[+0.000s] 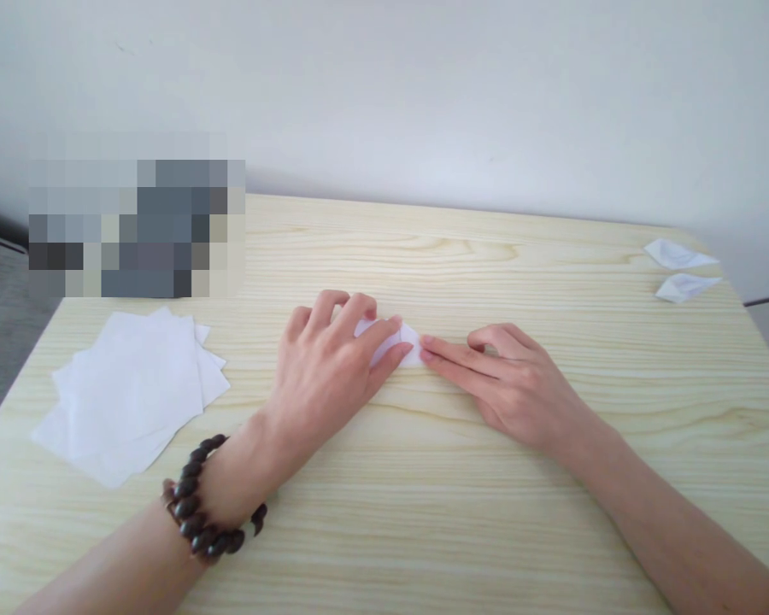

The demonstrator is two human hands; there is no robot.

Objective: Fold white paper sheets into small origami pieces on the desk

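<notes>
A small white folded paper (411,334) lies on the wooden table near its middle, partly covered by my fingers. My left hand (326,363) arches over its left part, with thumb and index finger pressed on the paper and the other fingers curled. From the right, my right hand (513,376) presses its index and middle fingertips together at the paper's right end. The thumb of that hand is hard to make out. A dark beaded bracelet (196,504) circles my left wrist.
Loose white paper sheets (134,384) lie in a fanned stack on the left of the table (423,512). Two folded paper pieces (679,254) with pointed ends rest at the far right edge. A pixelated patch hides the back left corner. A pale wall stands behind.
</notes>
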